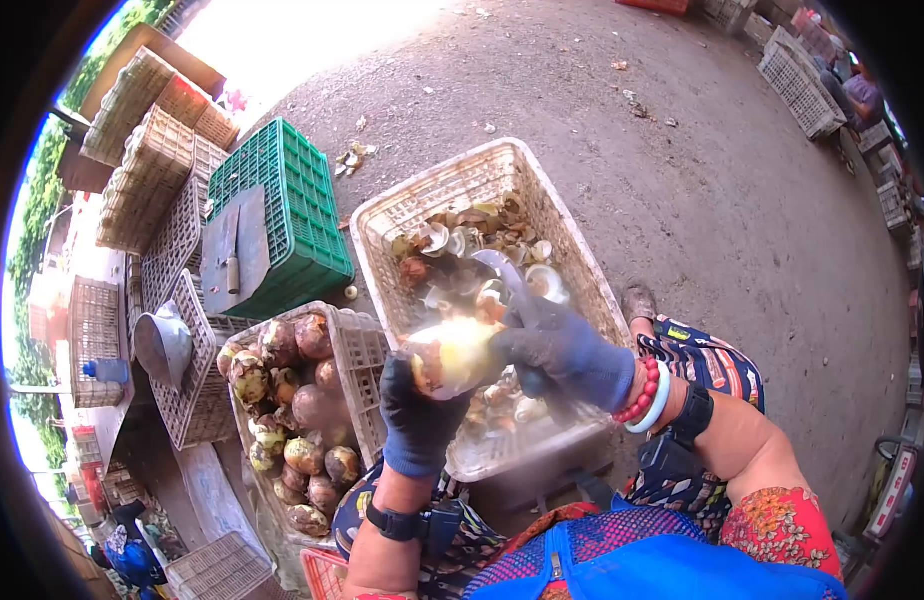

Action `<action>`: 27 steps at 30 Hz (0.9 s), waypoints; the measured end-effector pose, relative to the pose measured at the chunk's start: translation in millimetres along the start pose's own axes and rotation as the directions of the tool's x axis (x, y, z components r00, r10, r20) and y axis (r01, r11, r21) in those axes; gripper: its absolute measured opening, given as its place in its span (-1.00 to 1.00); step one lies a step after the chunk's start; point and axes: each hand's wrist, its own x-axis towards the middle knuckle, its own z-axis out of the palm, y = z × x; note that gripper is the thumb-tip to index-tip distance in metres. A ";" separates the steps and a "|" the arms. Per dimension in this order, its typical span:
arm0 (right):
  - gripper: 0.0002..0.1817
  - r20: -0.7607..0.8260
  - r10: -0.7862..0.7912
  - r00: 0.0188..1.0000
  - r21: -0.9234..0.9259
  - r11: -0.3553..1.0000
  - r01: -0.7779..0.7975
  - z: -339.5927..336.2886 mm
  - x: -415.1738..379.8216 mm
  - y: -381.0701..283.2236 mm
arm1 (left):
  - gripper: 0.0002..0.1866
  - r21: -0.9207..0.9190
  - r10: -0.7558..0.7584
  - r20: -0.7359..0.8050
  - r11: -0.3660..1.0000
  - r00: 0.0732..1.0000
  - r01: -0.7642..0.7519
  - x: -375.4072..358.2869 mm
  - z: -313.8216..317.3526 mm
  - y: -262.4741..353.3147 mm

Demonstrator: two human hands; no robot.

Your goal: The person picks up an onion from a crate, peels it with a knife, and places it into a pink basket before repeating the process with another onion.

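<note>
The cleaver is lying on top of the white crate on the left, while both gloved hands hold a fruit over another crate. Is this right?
Not quite. In the head view the cleaver lies on the green crate, not a white one. The rest holds: the left hand and right hand, both gloved, hold the fruit over the peel crate.

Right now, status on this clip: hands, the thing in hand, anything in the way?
Left hand gripping a pale peeled fruit. Right hand working a knife on it. Both over the white crate of peelings. Nothing in the way.

The dirt ground [742, 200] bears a white crate [572, 235], a green crate [282, 200] and scattered peels [354, 157].
</note>
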 end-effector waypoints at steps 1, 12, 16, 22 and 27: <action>-0.64 -0.025 -0.001 1.000 -0.085 0.996 -0.001 -6.2 1.6 -0.3 | -0.27 -0.472 -0.122 0.001 0.875 0.993 0.108 0.0 -1.4 -3.4; -0.36 0.131 -0.060 0.990 -0.055 0.996 0.068 -1.5 0.7 -1.1 | -0.13 -0.964 -0.212 0.165 0.170 0.963 0.202 18.5 -5.4 15.6; -0.09 0.115 -0.045 0.992 0.059 0.998 0.039 2.5 -7.0 -16.0 | -0.24 -0.473 -0.085 -0.026 0.879 0.996 0.063 25.5 10.9 -5.4; -0.20 -0.082 -0.448 0.890 -0.197 0.883 0.427 -11.9 8.9 10.0 | -0.51 -0.567 -0.125 -0.068 0.821 0.990 0.064 25.4 4.7 27.4; -0.13 0.025 -0.540 0.841 -0.315 0.794 0.520 -8.1 -1.2 4.9 | -0.30 -0.483 -0.019 0.052 0.875 0.998 0.042 21.0 6.7 40.7</action>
